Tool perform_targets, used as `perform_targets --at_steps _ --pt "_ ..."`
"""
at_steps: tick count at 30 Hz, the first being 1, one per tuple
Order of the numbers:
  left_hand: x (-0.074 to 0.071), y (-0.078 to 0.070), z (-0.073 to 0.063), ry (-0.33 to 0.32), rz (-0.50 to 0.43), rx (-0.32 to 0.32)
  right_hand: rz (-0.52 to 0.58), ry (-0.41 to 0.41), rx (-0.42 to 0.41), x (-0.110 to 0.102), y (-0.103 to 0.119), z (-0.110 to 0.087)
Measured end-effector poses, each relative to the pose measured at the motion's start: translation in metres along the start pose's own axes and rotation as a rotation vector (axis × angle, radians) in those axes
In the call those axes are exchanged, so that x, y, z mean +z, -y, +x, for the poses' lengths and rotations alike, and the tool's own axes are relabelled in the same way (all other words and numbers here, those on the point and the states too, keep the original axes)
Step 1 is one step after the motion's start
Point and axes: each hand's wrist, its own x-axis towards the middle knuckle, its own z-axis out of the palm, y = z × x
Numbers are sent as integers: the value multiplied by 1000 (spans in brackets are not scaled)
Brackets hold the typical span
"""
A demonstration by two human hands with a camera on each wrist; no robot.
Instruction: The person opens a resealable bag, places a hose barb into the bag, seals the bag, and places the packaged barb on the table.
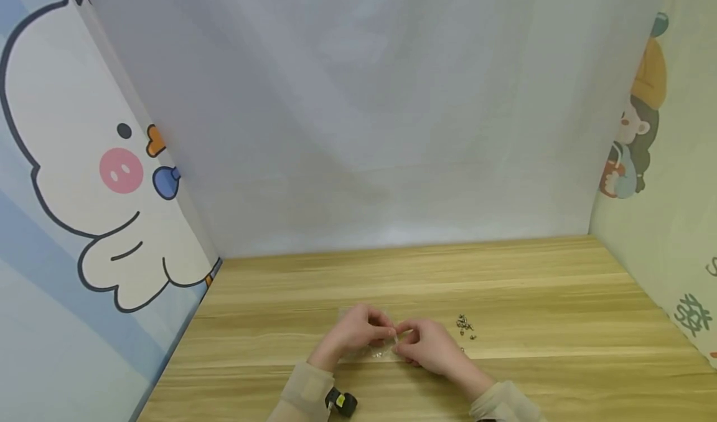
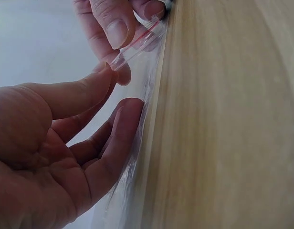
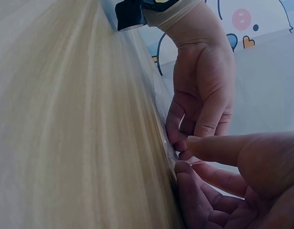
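Observation:
A clear plastic zip bag (image 1: 366, 351) with a red line along its seal (image 2: 139, 43) lies low over the table between the two hands. My left hand (image 1: 357, 332) pinches the bag's sealing edge between thumb and index finger, its other fingers curled beside the plastic. From the other side, my right hand (image 1: 430, 346) pinches the same edge with thumb and forefinger, close to the left fingertips. Small shiny bits show inside the bag below the hands. To the right of my right hand, a little pile of small metal pieces (image 1: 463, 323) sits on the table.
The wood-grain table (image 1: 269, 297) meets a pale grey curtain (image 1: 358, 129) at the back. Printed panels stand at both sides, the left one with a cartoon bird (image 1: 73, 129). A black camera (image 1: 343, 403) is strapped at the left wrist.

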Motion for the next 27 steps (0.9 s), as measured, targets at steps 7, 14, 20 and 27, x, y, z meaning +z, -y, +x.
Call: perform_targets --at_steps 7,14,20,27 --pt "1 1 0 -5 27 11 -9 -3 -13 0 -1 0" --pt "0 2 1 -3 14 17 -7 0 -24 -1 -2 1" --pt "1 3 3 -11 29 28 22 5 -17 -2 -2 1" --pt "2 4 3 -15 28 17 61 20 -3 -3 -2 0"
